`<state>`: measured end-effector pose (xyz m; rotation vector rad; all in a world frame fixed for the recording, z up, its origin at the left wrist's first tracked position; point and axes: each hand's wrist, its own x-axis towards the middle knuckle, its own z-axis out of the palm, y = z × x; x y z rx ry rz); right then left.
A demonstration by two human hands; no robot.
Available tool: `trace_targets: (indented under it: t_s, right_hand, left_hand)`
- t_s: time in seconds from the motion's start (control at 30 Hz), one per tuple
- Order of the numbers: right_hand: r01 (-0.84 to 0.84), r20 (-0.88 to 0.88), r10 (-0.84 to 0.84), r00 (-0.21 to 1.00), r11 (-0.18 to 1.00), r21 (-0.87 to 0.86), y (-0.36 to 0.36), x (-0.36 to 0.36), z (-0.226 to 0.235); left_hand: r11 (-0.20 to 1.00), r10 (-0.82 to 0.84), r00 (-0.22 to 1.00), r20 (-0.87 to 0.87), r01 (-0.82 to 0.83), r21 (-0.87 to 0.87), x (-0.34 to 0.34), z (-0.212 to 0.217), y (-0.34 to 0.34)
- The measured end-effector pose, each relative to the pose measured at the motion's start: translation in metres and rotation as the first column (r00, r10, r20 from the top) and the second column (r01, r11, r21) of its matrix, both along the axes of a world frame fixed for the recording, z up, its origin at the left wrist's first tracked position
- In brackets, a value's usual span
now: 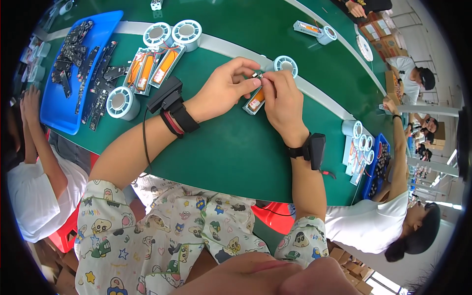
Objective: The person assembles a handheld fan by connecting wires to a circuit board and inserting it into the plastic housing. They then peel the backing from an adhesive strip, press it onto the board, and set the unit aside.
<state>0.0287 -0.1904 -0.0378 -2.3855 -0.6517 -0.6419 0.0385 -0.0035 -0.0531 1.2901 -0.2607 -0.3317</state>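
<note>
Between the two hands, over the green table (231, 147), sits a small orange battery pack (255, 101) in a clear wrapper, tilted with its lower end toward the person and its upper end caught among the fingertips. Left hand (227, 86) comes in from the left side, fingers curled and thumb pressed forward, pinching the small dark part at the top of the pack. Right hand (282, 101) closes in from the right, its fingertips meeting the left ones at that same top end, while its palm covers the right flank of the pack; both hands are closed in a fine pinch on it, touching one another at the tips. Each wrist wears a black strap with a small black box on it (167, 96), and a thin cable runs down from the left one.

Just beyond the right hand's knuckles stands a white tape reel (285, 64), nearly touching them. Well to the left of the left hand lie three more orange battery packs (152, 66) side by side, with two white reels (172, 33) past them and another reel (121, 102) nearer the person. Farther left still, a blue tray (59, 108) holds dark circuit boards (83, 64). Far to the right of the right hand, another person's arm (400, 147) reaches toward a second blue tray (377, 167) and a cluster of reels
</note>
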Motion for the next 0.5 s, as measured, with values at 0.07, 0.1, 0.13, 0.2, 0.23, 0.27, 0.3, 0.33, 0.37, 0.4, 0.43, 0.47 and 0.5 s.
trace_targets:
  t_s: [0.07,0.1,0.13,0.2,0.23,0.27,0.3,0.33,0.37,0.4,0.43,0.47,0.5]
  right_hand:
    - [0.010,0.018,-0.010,1.000,1.000,-0.026,-0.001,0.000,-0.002]
    - [0.021,0.040,-0.019,0.999,0.998,-0.053,-0.001,0.000,-0.003]
    - [0.033,0.063,-0.028,0.998,0.996,-0.079,-0.001,0.000,-0.004]
    - [0.031,0.064,-0.028,0.998,0.999,-0.045,-0.001,-0.001,-0.007]
    - [0.028,0.068,-0.027,0.997,1.000,-0.013,0.000,-0.001,-0.008]
    - [0.026,0.073,-0.027,0.997,0.999,0.018,0.000,-0.001,-0.008]
    - [0.024,0.070,-0.026,0.997,1.000,0.020,0.000,-0.001,-0.009]
    - [0.031,0.104,-0.031,0.994,1.000,0.001,-0.001,-0.001,-0.011]
    - [0.038,0.138,-0.035,0.990,0.999,-0.019,-0.001,-0.002,-0.011]
    - [0.046,0.172,-0.039,0.984,0.998,-0.038,-0.001,-0.002,-0.012]
    - [0.046,0.171,-0.039,0.985,0.998,-0.038,-0.001,-0.002,-0.012]
    - [0.050,0.194,-0.037,0.980,0.997,-0.064,-0.001,-0.003,-0.010]
    - [0.055,0.216,-0.034,0.976,0.994,-0.091,-0.001,-0.003,-0.009]
  left_hand:
    - [1.000,-0.018,1.000,-0.011,0.018,0.025,0.001,0.002,0.002]
    - [0.998,-0.036,0.999,-0.019,0.037,0.048,0.002,0.005,0.003]
    - [0.996,-0.054,0.998,-0.025,0.056,0.072,0.003,0.005,0.004]
    - [0.995,-0.045,0.999,-0.012,0.046,0.089,0.003,0.003,0.003]
    - [0.994,-0.036,0.999,0.005,0.035,0.104,0.003,0.003,0.003]
    - [0.993,-0.028,0.999,0.023,0.025,0.119,0.003,0.002,0.002]
    - [0.992,-0.026,0.999,0.020,0.024,0.120,0.002,0.002,0.002]
    - [0.993,-0.019,1.000,0.020,0.016,0.120,0.002,0.002,0.002]
    - [0.993,-0.011,1.000,0.021,0.009,0.120,0.002,0.002,0.002]
    - [0.993,-0.004,1.000,0.021,0.001,0.120,0.001,0.002,0.002]
    - [0.993,-0.004,1.000,0.020,0.001,0.121,0.001,0.004,0.002]
    - [0.991,-0.008,1.000,-0.007,0.009,0.130,0.000,0.007,0.003]
    - [0.990,-0.012,0.999,-0.034,0.017,0.140,0.000,0.011,0.004]
